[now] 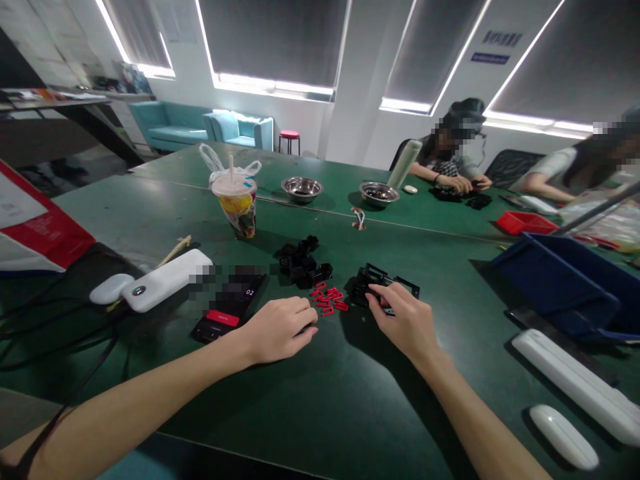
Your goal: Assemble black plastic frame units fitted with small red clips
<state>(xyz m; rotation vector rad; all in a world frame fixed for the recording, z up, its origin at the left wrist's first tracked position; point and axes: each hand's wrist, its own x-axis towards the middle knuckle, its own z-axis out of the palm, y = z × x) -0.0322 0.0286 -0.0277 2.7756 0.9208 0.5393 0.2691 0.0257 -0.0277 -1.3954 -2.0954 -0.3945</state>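
My left hand point(283, 328) rests on the green table with its fingers curled together; a dark gap shows by the thumb, and what is inside, if anything, is hidden. Just beyond it lie several small red rectangular frames point(327, 300), loosely scattered. Behind these is a heap of black plastic pieces point(300, 263). My right hand point(407, 323) reaches into a group of black plastic frames point(377, 275) to the right of the red ones. Its thumb and index finger close on a black frame there, partly covered by the fingers.
A phone point(235, 303), a white oblong device point(167, 280) and cables lie left. A drink cup point(237, 207) and two metal bowls point(302, 189) point(380, 194) stand farther back. At right are a blue bin point(565, 287) and a white case point(575, 383). Two people sit across.
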